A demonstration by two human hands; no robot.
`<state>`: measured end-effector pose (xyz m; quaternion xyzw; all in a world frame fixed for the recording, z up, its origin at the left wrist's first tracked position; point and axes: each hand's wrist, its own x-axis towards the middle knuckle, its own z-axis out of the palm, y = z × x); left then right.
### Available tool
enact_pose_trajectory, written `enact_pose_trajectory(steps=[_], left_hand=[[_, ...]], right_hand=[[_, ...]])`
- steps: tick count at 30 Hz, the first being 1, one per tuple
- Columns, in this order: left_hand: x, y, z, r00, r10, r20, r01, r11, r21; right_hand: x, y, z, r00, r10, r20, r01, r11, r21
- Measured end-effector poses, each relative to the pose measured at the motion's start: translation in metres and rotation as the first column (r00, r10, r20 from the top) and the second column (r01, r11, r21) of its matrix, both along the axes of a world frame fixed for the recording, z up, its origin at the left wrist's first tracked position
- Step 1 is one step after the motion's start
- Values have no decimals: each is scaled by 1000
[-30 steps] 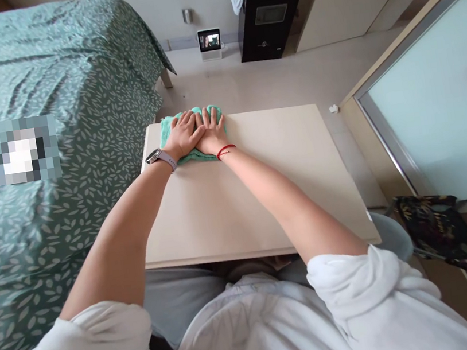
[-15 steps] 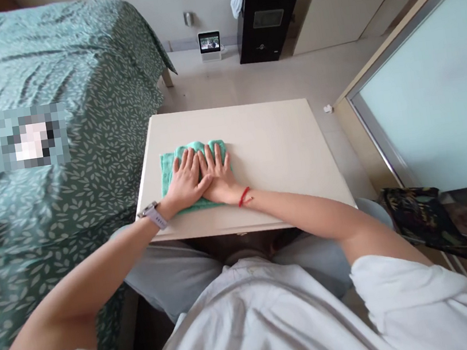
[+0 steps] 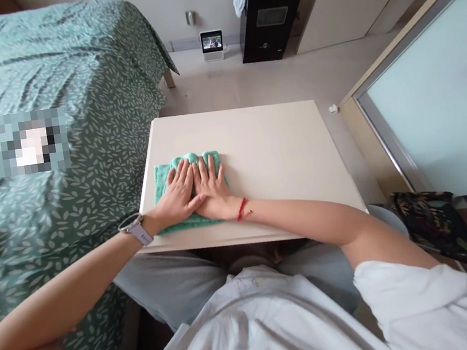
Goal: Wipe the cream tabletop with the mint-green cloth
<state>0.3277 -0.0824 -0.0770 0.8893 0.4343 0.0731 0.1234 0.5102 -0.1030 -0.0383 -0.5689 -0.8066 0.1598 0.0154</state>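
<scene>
A folded green cloth [image 3: 163,176] lies flat on the near left part of a pale wooden table [image 3: 274,152]. My left hand [image 3: 178,194] and my right hand [image 3: 213,189] press down on the cloth side by side, palms flat, fingers spread and pointing away from me. Neither hand grips the cloth. A watch is on my left wrist and a red string on my right wrist. Most of the cloth is hidden under my hands.
A bed with a green leaf-patterned cover [image 3: 54,107] runs along the table's left side. A frosted glass panel [image 3: 439,94] stands on the right. A small screen [image 3: 212,44] and a black cabinet [image 3: 270,16] stand by the far wall. A dark patterned object [image 3: 436,225] lies at right.
Both hands have drawn the cloth from the table's far left edge toward me to the near left part, then shifted it slightly left.
</scene>
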Motion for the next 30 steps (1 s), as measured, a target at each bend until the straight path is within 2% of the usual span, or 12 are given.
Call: enact_pose_trajectory(steps=[4, 8, 12, 16, 19, 22, 26, 30], left_hand=[[-1, 79, 10, 999, 30, -16, -31, 999, -19], [-2, 144, 12, 1000, 15, -6, -15, 1000, -7], [-2, 189, 11, 1000, 12, 13, -12, 1000, 29], [1, 215, 10, 999, 54, 9, -54, 997, 51], [3, 222, 10, 997, 72, 11, -72, 995, 64], [4, 214, 12, 996, 88, 16, -88, 994, 69], [6, 181, 16, 992, 125, -1, -125, 991, 43], [5, 131, 18, 994, 113, -3, -113, 993, 17]], right_hand=[[-9, 62, 5, 999, -50, -23, 50, 998, 41], [-17, 117, -3, 993, -105, -58, 110, 990, 90], [-22, 160, -15, 982, -139, -130, 157, 978, 138], [-21, 180, -6, 981, -160, -110, 172, 979, 111], [-17, 180, 5, 982, -177, -70, 183, 979, 90], [-16, 175, 10, 985, -164, -56, 168, 982, 87], [-16, 156, 6, 992, -122, -35, 124, 988, 95], [-16, 116, 4, 994, -113, -12, 114, 990, 88]])
